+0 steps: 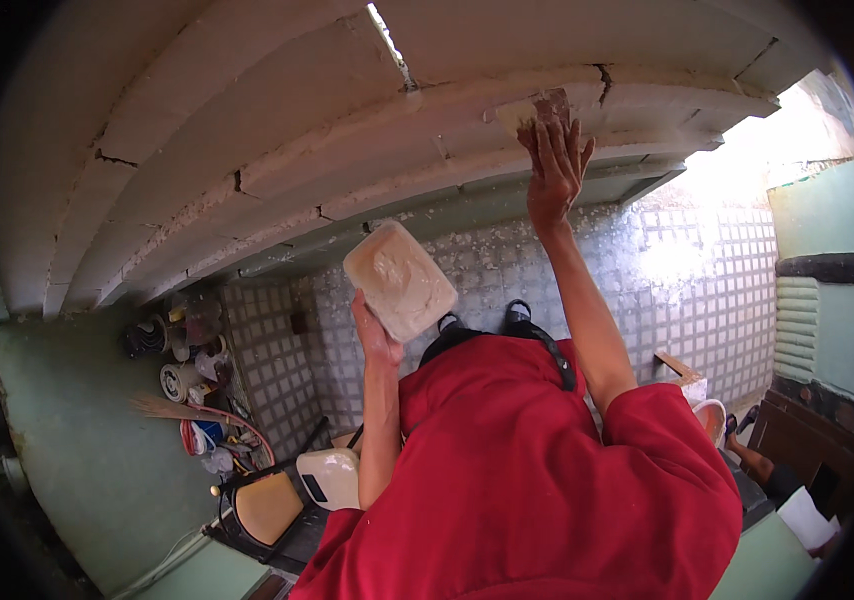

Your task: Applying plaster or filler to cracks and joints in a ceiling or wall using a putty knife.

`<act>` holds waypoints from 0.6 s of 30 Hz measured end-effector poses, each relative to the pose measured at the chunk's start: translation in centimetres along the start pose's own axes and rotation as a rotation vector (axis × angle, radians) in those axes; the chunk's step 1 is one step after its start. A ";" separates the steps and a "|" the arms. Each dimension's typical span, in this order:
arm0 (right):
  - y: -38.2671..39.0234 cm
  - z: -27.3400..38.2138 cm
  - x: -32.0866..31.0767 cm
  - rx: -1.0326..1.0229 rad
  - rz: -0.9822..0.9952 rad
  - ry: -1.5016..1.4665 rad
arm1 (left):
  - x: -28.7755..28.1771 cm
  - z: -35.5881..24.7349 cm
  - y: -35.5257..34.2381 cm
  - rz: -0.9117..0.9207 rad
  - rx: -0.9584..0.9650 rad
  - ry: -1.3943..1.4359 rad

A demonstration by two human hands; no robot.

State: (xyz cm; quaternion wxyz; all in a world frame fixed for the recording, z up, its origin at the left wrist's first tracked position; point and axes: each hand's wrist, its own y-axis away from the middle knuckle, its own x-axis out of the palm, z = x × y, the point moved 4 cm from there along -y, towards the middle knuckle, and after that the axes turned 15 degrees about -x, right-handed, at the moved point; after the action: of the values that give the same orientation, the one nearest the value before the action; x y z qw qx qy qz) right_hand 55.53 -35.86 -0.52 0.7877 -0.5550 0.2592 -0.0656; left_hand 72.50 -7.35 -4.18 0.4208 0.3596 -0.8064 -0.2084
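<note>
My left hand (375, 335) is wrapped round the side of a pale rectangular tub (355, 268), held up in front of me. Whitish, creamy putty (402, 275) lies in it, with a smeared surface. Higher up and to the right, my right hand (554, 170) presses a flat scraper (517, 112) against a stepped plaster moulding (367, 125). The fingers lie along the scraper and are smeared with pale material. Dark cracks and gaps run across the moulding's bands, one of them just right of the scraper.
Below lies a tiled floor (717, 270) with white splatters. Buckets and other clutter (182, 380) line the left wall. Chairs (267, 510) stand at my lower left. At the lower right, another person's leg (752, 460) shows. Bright light enters at the upper right.
</note>
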 end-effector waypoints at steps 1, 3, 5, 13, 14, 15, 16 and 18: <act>0.4 0.1 0.7 0.016 0.032 0.028 | -0.5 -0.1 0.2 -0.010 0.003 0.006; 1.0 0.5 2.2 0.030 0.062 0.056 | -1.4 -0.2 0.7 -0.029 0.007 0.017; 1.6 0.3 4.1 0.072 0.104 0.065 | -2.1 -0.4 1.0 -0.021 0.013 0.021; 3.5 -0.5 5.2 0.119 0.133 0.040 | -2.5 -1.3 1.7 -0.007 0.034 0.047; 3.5 -0.4 4.8 0.113 0.134 0.045 | -2.3 -1.3 1.8 -0.011 0.029 0.049; 3.6 -0.3 4.3 0.108 0.135 0.051 | -2.2 -1.3 1.9 -0.013 0.025 0.050; 3.7 -0.2 3.7 0.107 0.135 0.052 | -2.0 -1.5 2.0 -0.013 0.023 0.050; 3.8 -0.1 2.2 0.094 0.064 0.031 | -1.5 -1.9 2.4 -0.001 0.026 0.042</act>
State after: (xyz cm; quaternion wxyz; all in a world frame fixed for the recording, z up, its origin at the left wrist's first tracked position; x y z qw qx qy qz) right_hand 56.69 -35.35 -4.77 0.8104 -0.5080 0.2855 -0.0612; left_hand 73.65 -4.71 -2.38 0.4327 0.3697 -0.7998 -0.1907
